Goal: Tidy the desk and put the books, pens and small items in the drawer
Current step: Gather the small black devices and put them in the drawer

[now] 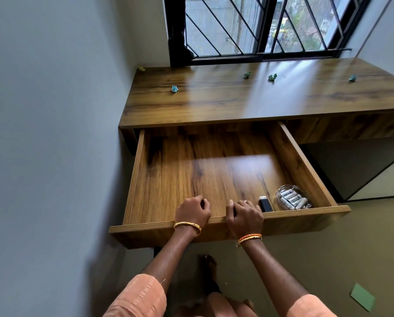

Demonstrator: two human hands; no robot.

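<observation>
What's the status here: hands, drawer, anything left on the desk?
Both hands, left and right, grip the open wooden drawer's front edge. Inside: black lighter, clear bag of batteries. Crumpled teal paper scraps on wooden desktop.

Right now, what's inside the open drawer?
In the drawer, near its front right: a clear bowl of batteries and a small black item. The right hand covers the strip beside it.

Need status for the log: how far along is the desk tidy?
Done: a black item and a clear bowl of batteries lie in the open drawer. In hand: left hand and right hand grip its front edge. Left: crumpled paper bits on the desk.
</observation>
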